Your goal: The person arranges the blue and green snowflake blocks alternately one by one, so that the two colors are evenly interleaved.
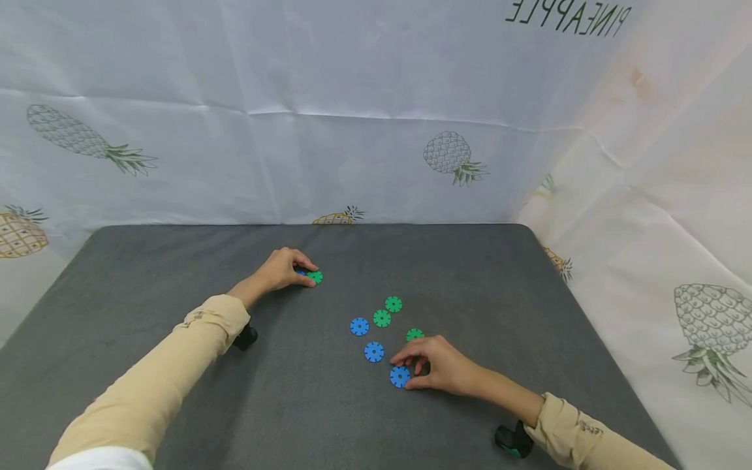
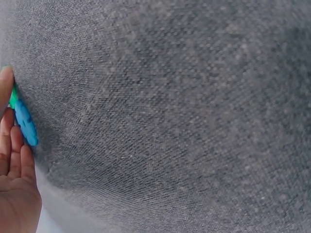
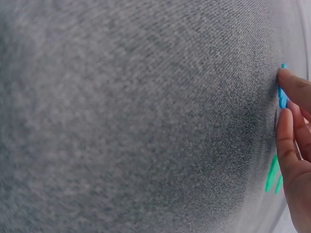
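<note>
In the head view my left hand (image 1: 286, 268), toward the back of the table, pinches a green notched disc (image 1: 315, 277) between thumb and fingers. A blue notched disc (image 2: 25, 123) lies against that green one, partly hidden by the hand; whether the two are joined I cannot tell. Nearer the front, my right hand (image 1: 449, 367) has thumb and forefinger at the edges of another blue notched disc (image 1: 400, 376), low at the tabletop. Just beyond the right fingers is a green disc (image 1: 414, 334), partly covered by the hand.
Between the hands lie two loose blue discs, a farther one (image 1: 360, 326) and a nearer one (image 1: 374, 352). Two green discs, one (image 1: 382, 318) and another (image 1: 393, 304), sit beside them. The grey table (image 1: 294, 405) ends at a pineapple-print cloth (image 1: 329, 163) behind.
</note>
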The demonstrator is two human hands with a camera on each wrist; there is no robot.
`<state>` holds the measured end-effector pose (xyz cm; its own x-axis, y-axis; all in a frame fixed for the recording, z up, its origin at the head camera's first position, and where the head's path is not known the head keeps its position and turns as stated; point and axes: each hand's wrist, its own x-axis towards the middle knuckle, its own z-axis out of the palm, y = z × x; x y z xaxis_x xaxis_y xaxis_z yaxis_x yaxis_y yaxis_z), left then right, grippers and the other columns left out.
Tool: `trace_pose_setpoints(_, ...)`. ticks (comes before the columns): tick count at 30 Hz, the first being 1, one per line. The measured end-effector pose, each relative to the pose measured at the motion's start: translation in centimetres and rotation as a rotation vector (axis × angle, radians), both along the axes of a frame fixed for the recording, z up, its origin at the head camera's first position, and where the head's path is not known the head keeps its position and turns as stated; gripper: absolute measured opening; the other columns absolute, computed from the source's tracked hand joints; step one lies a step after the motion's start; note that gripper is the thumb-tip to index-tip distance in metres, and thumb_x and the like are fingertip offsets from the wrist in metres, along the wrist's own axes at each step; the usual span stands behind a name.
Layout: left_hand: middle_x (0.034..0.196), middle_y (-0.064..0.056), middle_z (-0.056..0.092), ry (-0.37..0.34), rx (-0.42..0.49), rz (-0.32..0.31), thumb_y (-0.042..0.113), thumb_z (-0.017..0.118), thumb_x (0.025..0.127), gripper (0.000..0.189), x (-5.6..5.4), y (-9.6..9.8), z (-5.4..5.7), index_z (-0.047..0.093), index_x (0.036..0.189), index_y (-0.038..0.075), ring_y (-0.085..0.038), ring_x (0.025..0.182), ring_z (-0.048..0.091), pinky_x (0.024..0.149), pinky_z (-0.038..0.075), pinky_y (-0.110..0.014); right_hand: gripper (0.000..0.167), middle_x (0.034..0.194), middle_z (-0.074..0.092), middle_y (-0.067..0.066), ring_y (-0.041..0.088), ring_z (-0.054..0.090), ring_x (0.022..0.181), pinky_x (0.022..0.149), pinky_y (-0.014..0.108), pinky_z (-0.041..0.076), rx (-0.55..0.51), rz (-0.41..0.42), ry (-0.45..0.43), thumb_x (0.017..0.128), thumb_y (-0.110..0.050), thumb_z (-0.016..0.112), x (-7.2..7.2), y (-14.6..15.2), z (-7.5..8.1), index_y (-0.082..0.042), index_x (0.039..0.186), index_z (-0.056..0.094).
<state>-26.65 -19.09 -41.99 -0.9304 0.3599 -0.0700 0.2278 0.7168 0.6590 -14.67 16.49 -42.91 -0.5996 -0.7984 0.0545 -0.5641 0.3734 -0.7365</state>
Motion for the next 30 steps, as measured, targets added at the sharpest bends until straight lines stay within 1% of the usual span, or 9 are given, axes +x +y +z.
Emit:
trace_pose_setpoints(6,0.116,-0.018,0.064,-0.04,0.009,0.01,0.011,0.079,0.08,0.03,-0.11,-0.07,0.27,0.073,0.108,0.002,-0.034,0.108,0.058,0.09,0.05,-0.045,0.034,0.102,0.061,-0.002,0.002,0.054,0.077,0.065,0.016,0.05,0.06,0.03,0.027,0.08,-0.011,0.078,-0.04,-0.11,0.06,-0.005,0.113,0.072)
trace_pose_setpoints(9,0.115,-0.018,0.065,-0.043,0.012,0.01,0.011,0.079,0.079,0.03,-0.14,-0.09,0.29,0.073,0.107,0.001,-0.034,0.106,0.059,0.088,0.051,-0.043,0.029,0.101,0.057,-0.003,0.003,0.051,0.075,0.063,0.016,0.049,0.063,0.029,0.046,0.08,-0.014,0.079,-0.02,-0.14,0.09,-0.007,0.108,0.073)
trace_pose_setpoints(15,0.115,-0.017,0.065,-0.043,0.015,0.01,0.012,0.079,0.079,0.03,-0.24,-0.09,0.08,0.073,0.107,0.002,-0.034,0.106,0.059,0.088,0.051,-0.043,0.024,0.107,0.058,0.0,0.006,0.054,0.084,0.068,0.016,0.049,0.026,0.054,0.129,0.079,-0.019,0.081,0.29,-0.02,-0.22,-0.011,0.099,0.071)
trace_pose_setpoints(17,0.115,-0.017,0.065,-0.042,0.015,0.009,0.012,0.079,0.079,0.03,-0.27,-0.08,0.01,0.074,0.107,0.002,-0.034,0.106,0.059,0.088,0.051,-0.043,0.024,0.103,0.06,-0.002,0.005,0.055,0.084,0.069,0.016,0.05,0.003,0.064,0.134,0.08,-0.019,0.08,0.4,0.0,-0.35,-0.011,0.099,0.068)
trace_pose_setpoints(20,0.114,-0.017,0.065,-0.037,0.013,0.009,0.012,0.08,0.079,0.03,-0.29,-0.08,-0.04,0.074,0.107,0.002,-0.033,0.106,0.059,0.088,0.051,-0.043,0.023,0.092,0.062,-0.005,0.003,0.056,0.077,0.067,0.016,0.05,-0.031,0.08,0.116,0.081,-0.018,0.079,0.5,0.01,-0.44,-0.013,0.1,0.066)
trace_pose_setpoints(22,0.114,-0.017,0.065,-0.035,0.011,0.007,0.012,0.08,0.079,0.03,-0.3,-0.08,-0.02,0.074,0.107,0.002,-0.033,0.106,0.059,0.087,0.051,-0.043,0.023,0.087,0.061,-0.006,0.002,0.055,0.073,0.065,0.017,0.051,-0.059,0.099,0.074,0.083,-0.017,0.077,0.52,0.08,-0.45,-0.012,0.103,0.065)
trace_pose_setpoints(24,0.114,-0.017,0.065,-0.036,0.012,0.007,0.012,0.08,0.079,0.03,-0.29,-0.07,0.0,0.074,0.107,0.002,-0.033,0.105,0.06,0.087,0.051,-0.043,0.023,0.086,0.061,-0.004,0.0,0.055,0.07,0.063,0.018,0.053,-0.084,0.116,0.004,0.085,-0.016,0.075,0.49,0.18,-0.5,-0.011,0.106,0.066)
trace_pose_setpoints(27,0.114,-0.017,0.065,-0.037,0.011,0.005,0.012,0.08,0.079,0.03,-0.25,-0.06,0.06,0.074,0.106,0.002,-0.033,0.105,0.059,0.087,0.051,-0.043,0.028,0.087,0.064,0.002,-0.002,0.056,0.069,0.062,0.021,0.055,-0.133,0.106,-0.178,0.085,-0.013,0.075,0.31,0.44,-0.68,-0.004,0.111,0.068)
trace_pose_setpoints(30,0.114,-0.017,0.065,-0.035,0.016,0.005,0.011,0.079,0.079,0.029,-0.21,-0.02,0.07,0.074,0.106,0.001,-0.033,0.105,0.059,0.088,0.051,-0.043,0.035,0.089,0.067,0.012,0.001,0.061,0.072,0.065,0.026,0.057,-0.208,0.06,-0.395,0.083,-0.009,0.075,-0.03,0.82,-0.87,0.006,0.114,0.066)
